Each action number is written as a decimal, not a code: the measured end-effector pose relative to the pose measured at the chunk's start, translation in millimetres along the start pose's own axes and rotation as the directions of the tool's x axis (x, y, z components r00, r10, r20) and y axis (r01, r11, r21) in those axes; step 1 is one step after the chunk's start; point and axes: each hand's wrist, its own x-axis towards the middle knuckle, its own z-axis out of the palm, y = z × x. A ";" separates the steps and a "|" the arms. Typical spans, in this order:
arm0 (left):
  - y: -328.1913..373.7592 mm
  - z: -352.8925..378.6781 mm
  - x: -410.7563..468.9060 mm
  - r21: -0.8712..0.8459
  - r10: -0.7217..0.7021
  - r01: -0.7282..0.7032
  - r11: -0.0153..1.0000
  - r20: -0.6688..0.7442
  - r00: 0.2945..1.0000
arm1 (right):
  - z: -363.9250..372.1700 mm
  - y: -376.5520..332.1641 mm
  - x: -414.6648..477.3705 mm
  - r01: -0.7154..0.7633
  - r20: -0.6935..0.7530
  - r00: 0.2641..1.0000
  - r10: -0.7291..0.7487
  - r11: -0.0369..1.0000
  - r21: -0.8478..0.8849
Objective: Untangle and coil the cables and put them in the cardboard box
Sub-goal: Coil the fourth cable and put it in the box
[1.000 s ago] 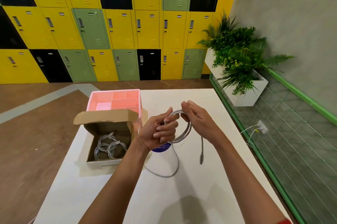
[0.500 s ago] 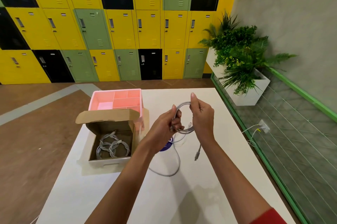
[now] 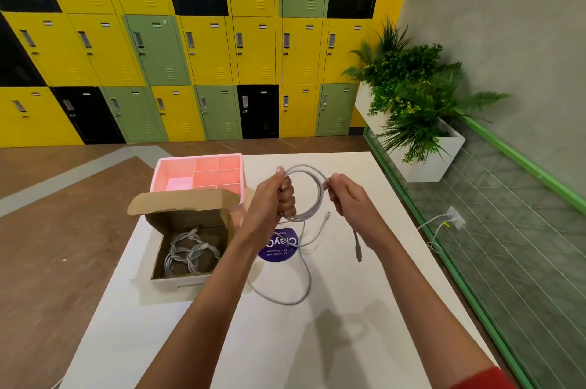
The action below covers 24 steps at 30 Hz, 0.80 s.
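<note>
A grey cable (image 3: 312, 177) is wound into a round coil held upright above the white table (image 3: 348, 325). My left hand (image 3: 279, 198) grips the coil's left side in a fist. My right hand (image 3: 345, 198) pinches the coil's right side. One plug end (image 3: 358, 250) dangles below my right wrist, and a loose length (image 3: 285, 298) loops down onto the table. The open cardboard box (image 3: 187, 281) stands at the left with several coiled grey cables (image 3: 190, 254) inside.
A pink divided tray (image 3: 199, 174) sits behind the box. A round purple sticker (image 3: 279, 249) lies on the table under the coil. A white planter with green plants (image 3: 418, 122) stands at the right, beside a green-framed glass rail.
The coil has grown wider and now stands more open between my hands. My hands have moved apart, the left into a fist on the coil's left side. The dangling plug has swung right.
</note>
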 end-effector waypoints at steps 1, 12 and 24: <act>2.0 -3.1 1.2 0.003 0.006 -0.006 1.000 -0.011 1.000 | -2.9 4.6 -1.4 0.029 0.045 0.999 -0.027 0.999 -0.035; -3.1 -10.7 -5.7 0.132 -0.141 0.119 0.984 0.165 0.976 | -2.0 28.6 0.6 -0.016 -0.033 0.999 0.012 0.990 -0.139; -2.5 -4.4 -12.1 0.194 -0.163 0.110 0.975 0.288 0.944 | -12.8 -5.7 16.9 0.007 -0.132 0.991 0.022 0.977 0.212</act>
